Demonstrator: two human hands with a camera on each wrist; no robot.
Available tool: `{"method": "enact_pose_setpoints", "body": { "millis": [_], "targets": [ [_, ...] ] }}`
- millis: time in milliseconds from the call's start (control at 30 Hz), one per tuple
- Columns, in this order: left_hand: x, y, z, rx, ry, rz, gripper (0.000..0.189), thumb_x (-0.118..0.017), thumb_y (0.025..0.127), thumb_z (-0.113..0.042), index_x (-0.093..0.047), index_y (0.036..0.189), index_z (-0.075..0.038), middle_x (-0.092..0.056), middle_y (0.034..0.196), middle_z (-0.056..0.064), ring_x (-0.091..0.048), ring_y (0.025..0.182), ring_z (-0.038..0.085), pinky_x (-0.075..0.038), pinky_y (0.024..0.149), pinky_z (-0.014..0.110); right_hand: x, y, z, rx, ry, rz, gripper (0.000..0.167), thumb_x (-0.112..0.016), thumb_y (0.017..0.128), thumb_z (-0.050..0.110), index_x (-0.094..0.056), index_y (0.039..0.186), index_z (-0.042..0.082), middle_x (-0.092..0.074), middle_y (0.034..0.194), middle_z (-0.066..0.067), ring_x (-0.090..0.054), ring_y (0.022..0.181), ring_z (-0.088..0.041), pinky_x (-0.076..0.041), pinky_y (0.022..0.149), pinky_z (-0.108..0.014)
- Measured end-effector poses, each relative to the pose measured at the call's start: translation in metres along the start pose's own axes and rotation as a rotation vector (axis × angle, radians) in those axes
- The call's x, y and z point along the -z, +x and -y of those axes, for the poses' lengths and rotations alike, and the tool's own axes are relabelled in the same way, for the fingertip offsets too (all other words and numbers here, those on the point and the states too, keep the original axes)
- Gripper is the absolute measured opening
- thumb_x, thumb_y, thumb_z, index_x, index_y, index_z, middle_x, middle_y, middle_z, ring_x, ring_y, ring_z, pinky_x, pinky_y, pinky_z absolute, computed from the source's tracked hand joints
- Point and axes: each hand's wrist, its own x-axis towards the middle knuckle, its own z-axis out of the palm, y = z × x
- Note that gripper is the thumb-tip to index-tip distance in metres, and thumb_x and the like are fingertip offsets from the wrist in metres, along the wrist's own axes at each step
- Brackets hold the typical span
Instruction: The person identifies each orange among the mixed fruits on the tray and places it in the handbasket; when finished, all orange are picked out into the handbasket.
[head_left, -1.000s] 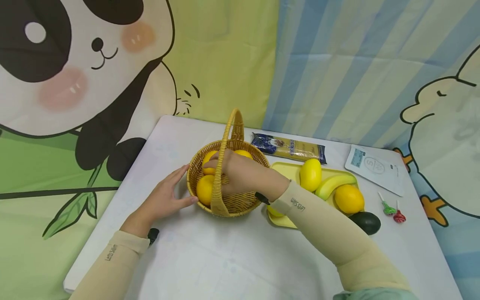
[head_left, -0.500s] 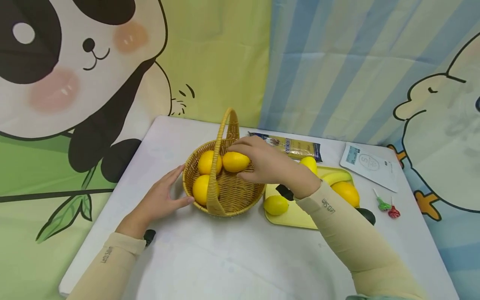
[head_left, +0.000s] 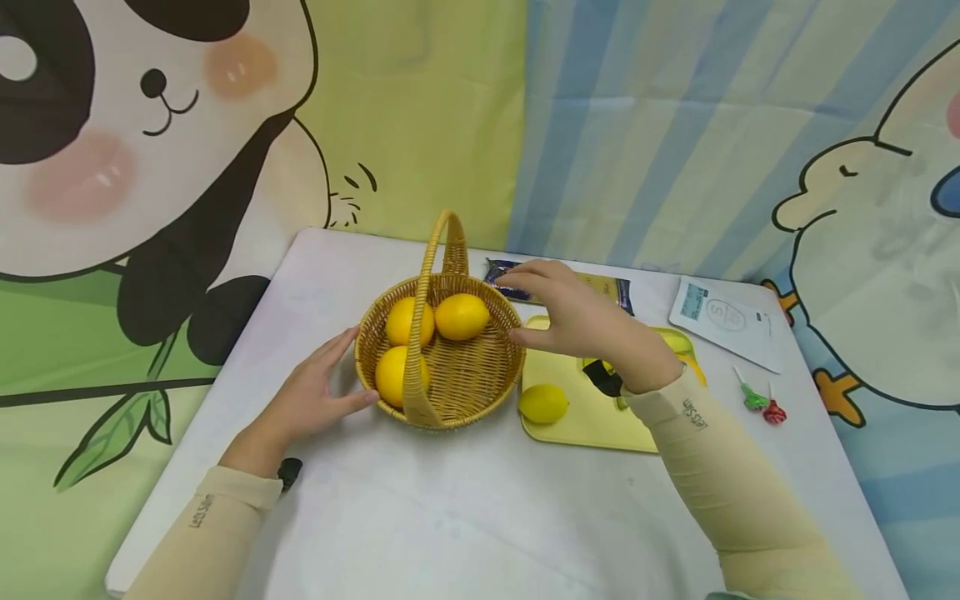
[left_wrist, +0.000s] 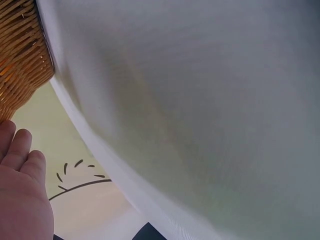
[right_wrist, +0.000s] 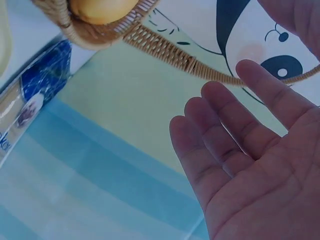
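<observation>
At the left side of the wicker basket [head_left: 476, 392], your left hand [head_left: 311, 400] lies with fingers extended and thumb spread wide, holding nothing; the fingers lie along the outer wall and the thumb points to the rim. Your left wrist view shows what the head view hides: the fingertips meeting the weave from outside, with orange glimpsed through its gaps.

At the basket's right, your right hand [head_left: 581, 312] is loosely spread and holds nothing. From the head camera you see mostly its back, and the thumb tip overlaps the rim; you cannot tell there whether it touches. Your right wrist view shows the bare palm, the fingers slightly bent and apart.

Inside the basket sit three yellow-orange fruits [head_left: 462, 317]: two along its left side, the third at the back, just right of the arched handle [head_left: 415, 350]. Only the head view gives you all three; the right wrist view catches just one.

Just right of the basket is a yellow tray [head_left: 600, 425], with a lemon [head_left: 543, 403] at its near left corner. Behind the basket, to its right, lies a blue-and-gold packet [right_wrist: 45, 75]; your hand covers part of it in the head view, while the right wrist view shows its blue end and print. Well to the basket's right are a flat white item [head_left: 723, 321], a green lollipop [head_left: 752, 397] and a red lollipop [head_left: 774, 411].
</observation>
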Motion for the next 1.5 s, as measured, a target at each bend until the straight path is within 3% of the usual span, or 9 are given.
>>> {"method": "enact_pose_setpoints", "body": {
  "millis": [267,767,933,1267,1500],
  "targets": [
    [-0.003,0.001,-0.001,0.007,-0.018,0.01,0.116,-0.08,0.081,-0.068,-0.014,0.17,-0.029,-0.023,0.175,0.01,-0.024,0.16,0.043,-0.025,0.126,0.07,0.011,-0.027,-0.022,-0.114,-0.004,-0.028,0.07,-0.081,0.092,0.033,-0.051,0.155,0.021,-0.048,0.16,-0.009,-0.042,0.149,-0.035,-0.04,0.121,-0.06],
    [-0.002,0.003,-0.006,-0.008,-0.012,0.025,0.117,-0.08,0.082,-0.066,-0.014,0.17,-0.026,-0.023,0.175,0.012,-0.024,0.16,0.044,-0.026,0.126,0.07,0.04,-0.084,-0.067,-0.351,-0.026,-0.123,0.071,-0.08,0.093,0.032,-0.05,0.156,0.017,-0.045,0.161,-0.016,-0.04,0.148,-0.043,-0.038,0.117,-0.07],
    [0.0,0.005,-0.007,-0.009,-0.016,0.023,0.116,-0.08,0.082,-0.065,-0.014,0.17,-0.026,-0.023,0.175,0.012,-0.024,0.159,0.044,-0.025,0.125,0.07,0.038,-0.095,-0.078,-0.396,-0.043,-0.139,0.072,-0.081,0.092,0.035,-0.05,0.155,0.015,-0.046,0.16,-0.017,-0.04,0.146,-0.044,-0.037,0.117,-0.071],
    [0.005,0.001,-0.005,0.008,-0.022,0.023,0.115,-0.08,0.083,-0.064,-0.014,0.17,-0.028,-0.022,0.175,0.012,-0.024,0.159,0.046,-0.025,0.124,0.072,0.025,-0.108,-0.091,-0.5,-0.037,-0.099,0.072,-0.079,0.092,0.035,-0.05,0.155,0.014,-0.045,0.16,-0.02,-0.04,0.145,-0.047,-0.036,0.116,-0.074],
    [0.005,0.0,-0.004,0.004,-0.043,0.018,0.115,-0.082,0.083,-0.061,-0.015,0.17,-0.027,-0.023,0.175,0.012,-0.024,0.159,0.045,-0.026,0.123,0.073,0.01,-0.118,-0.1,-0.588,-0.001,-0.057,0.073,-0.077,0.093,0.04,-0.048,0.156,0.017,-0.039,0.165,-0.021,-0.032,0.151,-0.049,-0.03,0.12,-0.076]
  ]
}}
